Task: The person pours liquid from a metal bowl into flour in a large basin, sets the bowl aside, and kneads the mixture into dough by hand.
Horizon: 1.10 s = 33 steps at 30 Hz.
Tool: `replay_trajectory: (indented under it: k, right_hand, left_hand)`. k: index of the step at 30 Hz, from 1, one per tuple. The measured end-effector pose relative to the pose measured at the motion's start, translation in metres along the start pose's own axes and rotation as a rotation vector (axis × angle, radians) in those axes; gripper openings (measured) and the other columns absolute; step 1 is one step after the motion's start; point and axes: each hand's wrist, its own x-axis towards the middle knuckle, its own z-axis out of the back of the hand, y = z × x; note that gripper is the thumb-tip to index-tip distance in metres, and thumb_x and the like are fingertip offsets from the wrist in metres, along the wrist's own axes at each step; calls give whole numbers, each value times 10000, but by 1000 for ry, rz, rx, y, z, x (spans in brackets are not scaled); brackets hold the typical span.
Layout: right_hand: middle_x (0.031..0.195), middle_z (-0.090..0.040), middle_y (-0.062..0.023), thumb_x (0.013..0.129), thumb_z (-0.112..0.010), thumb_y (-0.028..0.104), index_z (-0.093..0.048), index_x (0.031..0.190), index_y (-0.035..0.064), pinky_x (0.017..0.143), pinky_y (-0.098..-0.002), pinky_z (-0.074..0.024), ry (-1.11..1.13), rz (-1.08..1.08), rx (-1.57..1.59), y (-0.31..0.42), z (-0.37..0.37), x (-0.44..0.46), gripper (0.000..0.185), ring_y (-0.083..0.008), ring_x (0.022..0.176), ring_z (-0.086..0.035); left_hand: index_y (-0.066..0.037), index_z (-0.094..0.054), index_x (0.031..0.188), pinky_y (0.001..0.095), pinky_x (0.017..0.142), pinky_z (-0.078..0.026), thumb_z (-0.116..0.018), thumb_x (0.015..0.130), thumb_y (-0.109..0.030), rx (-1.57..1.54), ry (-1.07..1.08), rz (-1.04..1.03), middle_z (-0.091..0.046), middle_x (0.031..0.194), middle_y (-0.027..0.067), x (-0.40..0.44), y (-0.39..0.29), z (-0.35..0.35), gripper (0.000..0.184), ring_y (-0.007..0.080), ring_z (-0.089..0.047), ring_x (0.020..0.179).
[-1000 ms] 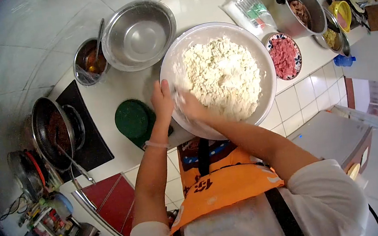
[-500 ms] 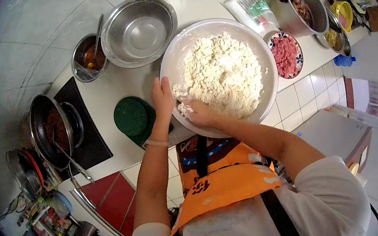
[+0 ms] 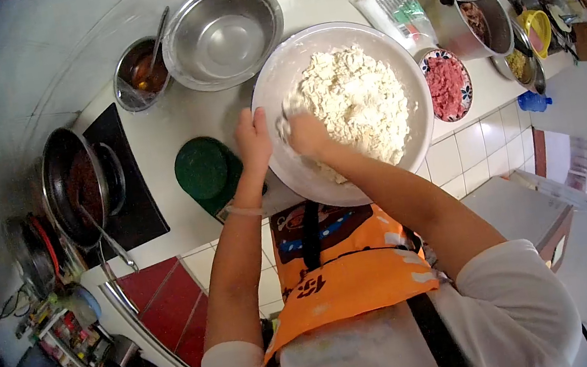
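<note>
One left hand [image 3: 252,142] clasping bowl rim [image 3: 331,26], right hand [image 3: 308,135] curled, hold unclear, farther from apron [image 3: 360,285] than before

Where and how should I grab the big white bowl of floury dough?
The bowl is wide, round and shows no handle, so probably grip its rim at left and right, from outside. The left hand is at the left edge; a patterned dish crowds the right.

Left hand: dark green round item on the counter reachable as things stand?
Likely yes: the left hand is at the rim of the white bowl; the dark green item lies close by, nothing visible between.
</note>
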Motion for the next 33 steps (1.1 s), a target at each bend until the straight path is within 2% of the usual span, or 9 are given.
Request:
replay_trajectory:
  k: [6, 10, 16, 20, 22, 25, 29, 31, 33]
  right_hand:
    - [995, -540, -279, 790, -475, 178, -505, 1060, -29, 839, -446, -407, 352, 1, 48, 12, 18, -71, 341, -386, 949, -519]
    - [989, -543, -265, 779, -482, 166, -539, 1003, -27, 828, -442, -410, -202, 90, 416, 15, -4, -33, 301, -386, 957, -513]
    - [926, -577, -251, 811, -484, 255, -571, 990, -7, 821, -434, -417, -178, -52, 473, 1, 10, -1, 328, -378, 900, -547]
    - [888, -595, -222, 831, -475, 285, -593, 956, 6, 763, -435, -449, 71, 398, 237, -15, 16, -80, 328, -362, 822, -571]
    - [924, -590, -206, 842, -471, 282, -577, 1020, 14, 769, -441, -448, 535, 287, -6, -26, 43, -100, 338, -343, 835, -573]
    - [911, -590, -195, 848, -466, 272, -551, 1069, 19, 768, -452, -445, 865, 293, -372, -32, 85, -116, 346, -334, 831, -575]
    - [937, -591, -205, 851, -457, 256, -540, 1093, 21, 782, -445, -441, 600, 394, -101, -40, 61, -127, 347, -346, 859, -568]
    - [990, -577, -229, 850, -458, 264, -526, 1117, 19, 803, -425, -436, 311, 320, 310, -3, 59, -109, 369, -366, 913, -550]
    - [1028, -557, -254, 854, -450, 268, -506, 1134, 7, 821, -420, -426, 301, 188, 486, 5, 38, -71, 386, -383, 954, -532]
  left_hand:
    - [11, -466, 778, 431, 594, -392, -461, 885, -261, -12, -3, 15, -517, 695, 238, 0, 2, -2, 292, 436, -500, 679]
    - [9, -466, 797, 445, 597, -391, -461, 885, -280, 8, -31, -11, -532, 726, 241, -6, -9, 3, 302, 438, -516, 705]
    - [-1, -462, 827, 448, 603, -389, -453, 889, -311, -6, 5, -7, -524, 719, 239, -2, 9, -4, 316, 439, -509, 705]
    - [-4, -459, 810, 449, 600, -384, -449, 890, -317, -11, -1, 43, -518, 709, 237, -3, 1, -3, 323, 433, -506, 687]
    - [-2, -458, 781, 446, 591, -381, -464, 882, -312, -11, -21, 29, -516, 701, 235, -3, -1, -1, 326, 424, -503, 667]
    - [1, -457, 755, 435, 591, -388, -482, 873, -293, 64, -30, -22, -518, 696, 230, -1, 1, -1, 319, 416, -505, 659]
    - [4, -464, 753, 436, 595, -392, -492, 867, -279, 24, -25, 34, -522, 698, 230, -3, 2, -2, 307, 418, -508, 666]
    - [6, -476, 772, 437, 601, -395, -490, 868, -275, -21, -55, 19, -524, 702, 231, -4, -3, -2, 298, 419, -512, 673]
    - [8, -482, 784, 437, 604, -396, -491, 867, -275, -23, -63, 15, -525, 706, 233, -5, 1, -3, 295, 421, -512, 678]
